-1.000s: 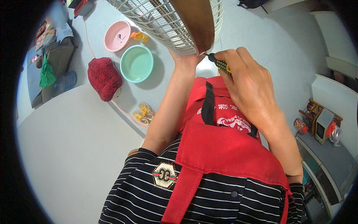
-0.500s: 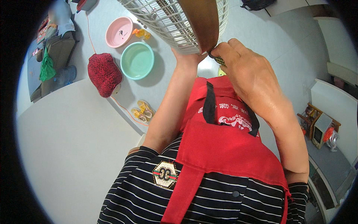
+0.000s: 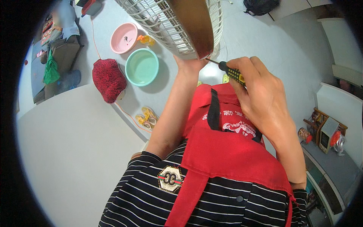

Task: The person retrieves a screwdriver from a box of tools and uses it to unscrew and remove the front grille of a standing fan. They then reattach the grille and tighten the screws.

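Note:
At the top, a fan with a white wire guard and a brown metallic rim band faces sideways. My left hand grips its lower edge from below; the guard hides most of those fingers. In my right hand is a screwdriver with a black and yellow handle, pinched between thumb and fingers. Its thin shaft points up and left, the tip at the lower end of the brown band. I cannot tell whether a screw is there. Below both hands hangs my red apron.
On the floor to the left are a pink basin, a green basin, a red patterned cushion with an orange cord, and yellow shoes. A white table fills the lower left. Another person sits at far left.
My right hand has drawn back down and right from the fan's rim, so the screwdriver's shaft and more of its handle now show. My left hand stays at the fan.

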The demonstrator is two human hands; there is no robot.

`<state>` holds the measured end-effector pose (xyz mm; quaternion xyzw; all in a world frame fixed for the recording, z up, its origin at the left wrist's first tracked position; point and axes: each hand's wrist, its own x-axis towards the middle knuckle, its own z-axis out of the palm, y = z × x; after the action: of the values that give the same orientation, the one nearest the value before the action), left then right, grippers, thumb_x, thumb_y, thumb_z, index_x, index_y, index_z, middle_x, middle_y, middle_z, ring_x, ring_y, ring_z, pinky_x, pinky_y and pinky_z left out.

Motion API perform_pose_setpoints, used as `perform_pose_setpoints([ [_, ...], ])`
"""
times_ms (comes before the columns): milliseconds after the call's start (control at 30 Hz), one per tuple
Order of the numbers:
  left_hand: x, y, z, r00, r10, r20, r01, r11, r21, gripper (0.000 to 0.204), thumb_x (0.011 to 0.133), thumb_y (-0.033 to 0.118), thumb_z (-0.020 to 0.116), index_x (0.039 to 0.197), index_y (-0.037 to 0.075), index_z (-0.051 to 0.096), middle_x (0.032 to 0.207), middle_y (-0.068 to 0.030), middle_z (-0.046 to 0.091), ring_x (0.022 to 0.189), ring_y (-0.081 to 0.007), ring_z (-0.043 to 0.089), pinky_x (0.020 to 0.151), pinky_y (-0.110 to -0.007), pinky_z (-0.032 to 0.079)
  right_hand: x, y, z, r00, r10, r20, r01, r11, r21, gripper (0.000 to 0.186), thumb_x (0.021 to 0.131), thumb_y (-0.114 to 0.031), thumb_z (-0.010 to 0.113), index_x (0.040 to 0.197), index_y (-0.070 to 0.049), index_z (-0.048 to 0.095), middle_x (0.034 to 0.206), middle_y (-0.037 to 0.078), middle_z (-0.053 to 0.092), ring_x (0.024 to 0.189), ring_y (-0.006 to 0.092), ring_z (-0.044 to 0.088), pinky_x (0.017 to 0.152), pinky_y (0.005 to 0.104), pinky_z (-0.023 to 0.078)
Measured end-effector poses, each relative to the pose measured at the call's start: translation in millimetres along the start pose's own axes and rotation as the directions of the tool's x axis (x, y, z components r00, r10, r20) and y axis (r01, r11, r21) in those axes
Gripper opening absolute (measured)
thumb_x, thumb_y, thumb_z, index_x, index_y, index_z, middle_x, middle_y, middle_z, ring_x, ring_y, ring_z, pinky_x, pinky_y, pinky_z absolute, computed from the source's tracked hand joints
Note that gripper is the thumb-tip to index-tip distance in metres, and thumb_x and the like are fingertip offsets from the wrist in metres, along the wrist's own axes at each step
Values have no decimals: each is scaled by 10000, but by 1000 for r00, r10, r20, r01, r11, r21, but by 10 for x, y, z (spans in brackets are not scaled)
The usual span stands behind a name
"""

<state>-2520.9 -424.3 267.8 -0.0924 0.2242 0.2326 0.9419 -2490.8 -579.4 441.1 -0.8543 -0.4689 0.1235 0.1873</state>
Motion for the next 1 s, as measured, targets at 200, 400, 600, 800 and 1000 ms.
perform_pose_setpoints([
  [200, -18, -9, -12, 999, -37, -31, 37, 999, -17, 438, 850, 411, 387, 1059, 73, 571, 1038, -102, 604, 929, -285, 587, 840, -435, 471, -116, 68, 24, 999, -44, -32, 47, 995, 89, 222, 737, -53, 599, 946, -56, 526, 762, 132, 517, 651, 323, 580, 549, 395, 475],
  [400, 29, 43, -91, 996, -65, -57, 62, 996, -61, 450, 835, 418, 410, 1066, 68, 574, 1042, -113, 604, 958, -290, 574, 845, -429, 465, -202, 94, 59, 997, -31, -71, 35, 998, 60, 217, 729, -76, 620, 933, -61, 547, 761, 106, 528, 641, 293, 585, 542, 375, 478],
  [600, 4, 16, -96, 994, -48, -93, 50, 999, 12, 432, 829, 409, 440, 1028, 53, 583, 1014, -105, 611, 959, -290, 576, 835, -412, 462, -264, 116, 75, 996, -2, -86, 9, 997, 77, 251, 720, -92, 636, 961, -69, 568, 754, 100, 532, 636, 269, 590, 538, 364, 478],
  [800, 22, 46, -131, 995, -41, -87, 46, 997, 61, 438, 830, 416, 441, 1022, 50, 584, 1001, -98, 614, 962, -288, 576, 830, -405, 465, -311, 144, 70, 994, -12, -111, 21, 996, 82, 247, 716, -95, 643, 951, -58, 575, 757, 96, 530, 628, 260, 589, 527, 350, 474],
  [1000, 5, 34, -106, 999, -38, -28, 41, 993, 113, 457, 827, 436, 438, 1031, 53, 580, 1001, -94, 615, 955, -286, 579, 820, -398, 471, -317, 166, 75, 991, 4, -137, 10, 994, 106, 254, 717, -103, 646, 960, -66, 583, 757, 91, 529, 613, 249, 582, 519, 340, 466],
])
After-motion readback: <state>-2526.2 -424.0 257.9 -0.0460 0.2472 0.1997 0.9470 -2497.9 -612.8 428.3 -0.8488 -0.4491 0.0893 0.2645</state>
